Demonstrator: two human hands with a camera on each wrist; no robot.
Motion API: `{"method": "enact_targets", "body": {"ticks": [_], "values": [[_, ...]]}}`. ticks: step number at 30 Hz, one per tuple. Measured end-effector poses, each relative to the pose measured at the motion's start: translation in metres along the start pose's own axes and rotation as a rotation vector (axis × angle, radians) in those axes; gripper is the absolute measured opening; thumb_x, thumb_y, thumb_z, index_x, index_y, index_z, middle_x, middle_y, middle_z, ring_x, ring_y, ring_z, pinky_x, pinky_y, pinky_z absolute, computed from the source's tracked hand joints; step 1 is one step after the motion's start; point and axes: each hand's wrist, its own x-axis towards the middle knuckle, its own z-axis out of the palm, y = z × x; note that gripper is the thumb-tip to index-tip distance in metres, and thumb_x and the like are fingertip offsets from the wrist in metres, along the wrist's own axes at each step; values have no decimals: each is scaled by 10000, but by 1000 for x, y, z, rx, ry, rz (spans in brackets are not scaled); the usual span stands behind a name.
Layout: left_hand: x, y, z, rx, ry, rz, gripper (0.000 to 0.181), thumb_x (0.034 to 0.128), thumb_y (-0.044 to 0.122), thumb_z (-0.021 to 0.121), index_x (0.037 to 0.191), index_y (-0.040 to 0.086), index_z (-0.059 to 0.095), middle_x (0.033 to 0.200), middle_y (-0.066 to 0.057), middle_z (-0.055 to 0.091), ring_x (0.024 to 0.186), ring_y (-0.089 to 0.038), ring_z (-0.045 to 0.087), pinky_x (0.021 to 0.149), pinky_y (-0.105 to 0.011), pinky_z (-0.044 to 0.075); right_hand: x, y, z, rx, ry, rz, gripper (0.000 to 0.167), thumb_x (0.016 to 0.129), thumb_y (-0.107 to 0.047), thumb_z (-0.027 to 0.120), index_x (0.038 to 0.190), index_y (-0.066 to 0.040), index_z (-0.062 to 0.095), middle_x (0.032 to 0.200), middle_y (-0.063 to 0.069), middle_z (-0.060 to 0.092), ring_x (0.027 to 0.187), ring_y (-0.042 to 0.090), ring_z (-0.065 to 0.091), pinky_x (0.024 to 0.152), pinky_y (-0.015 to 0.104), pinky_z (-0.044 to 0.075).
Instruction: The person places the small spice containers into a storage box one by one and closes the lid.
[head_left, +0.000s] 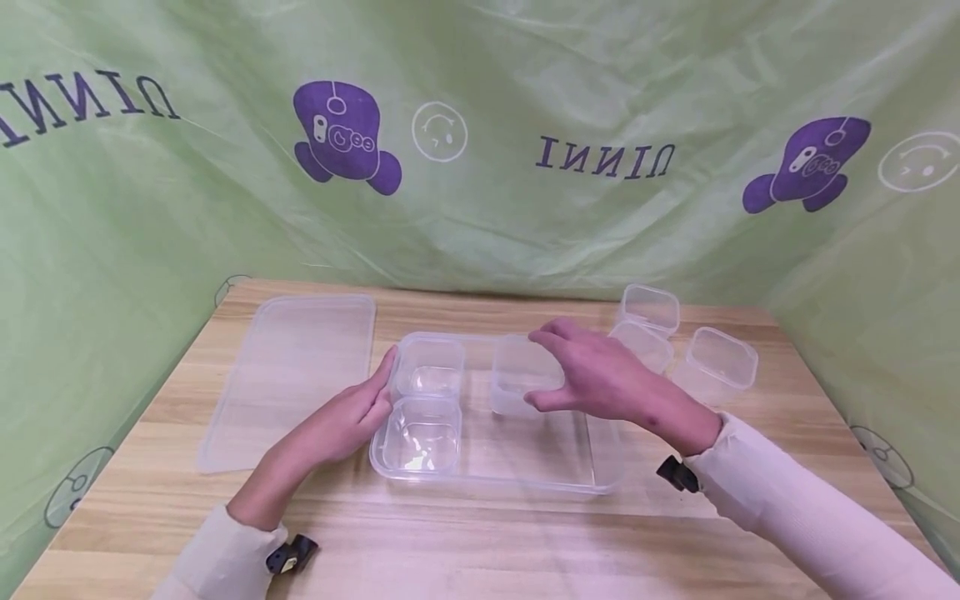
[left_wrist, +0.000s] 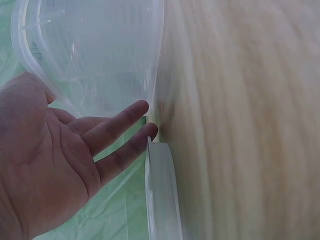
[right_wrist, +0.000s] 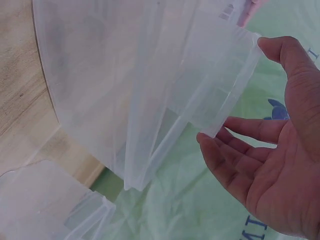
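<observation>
Here, right fingers (right_wrist: 220, 162) pinch translucent, round-cornered plastic cup (head_left: 517, 371).

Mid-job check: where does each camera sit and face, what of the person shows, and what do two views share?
Head: on the head, facing forward and down at the large container; left grip, right grip and sleeves show.
Left wrist: on that wrist, facing the container's side, image turned so tabletop stands upright; left grip shows.
Right wrist: on that wrist, facing the small tub; right grip shows, pinching it.
Shared: head and right wrist both show right grip and small tub.
</observation>
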Motion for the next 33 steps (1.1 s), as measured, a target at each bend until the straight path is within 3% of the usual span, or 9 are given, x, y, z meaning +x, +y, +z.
{"method": "enact_targets", "body": {"ticks": [9, 22, 33], "values": [[-1, 1, 1, 0, 1, -5, 644, 1092, 191, 363, 1640, 0, 82, 1597, -281, 299, 1436, -408, 366, 1176, -539, 289, 6, 1, 4, -6, -37, -40, 814, 844, -471, 794, 1426, 45, 555, 1344, 200, 564, 1010, 325, 667, 890, 493, 571], [-2, 2, -1, 3, 1, -12, 641, 1092, 186, 364, 1640, 1, 87, 1605, -276, 286, 1437, -412, 363, 1173, -545, 291, 19, -1, 11, -21, -87, -76, 780, 848, -445, 793, 1420, 35, 568, 1326, 197, 568, 990, 313, 664, 872, 476, 574], [-1, 1, 0, 8, 5, -9, 639, 1090, 190, 363, 1642, 9, 96, 1597, -277, 304, 1430, -412, 378, 1169, -550, 303, 19, 0, 20, -40, -97, -87, 764, 875, -429, 784, 1444, 19, 543, 1300, 201, 566, 928, 276, 659, 817, 455, 590]]}}
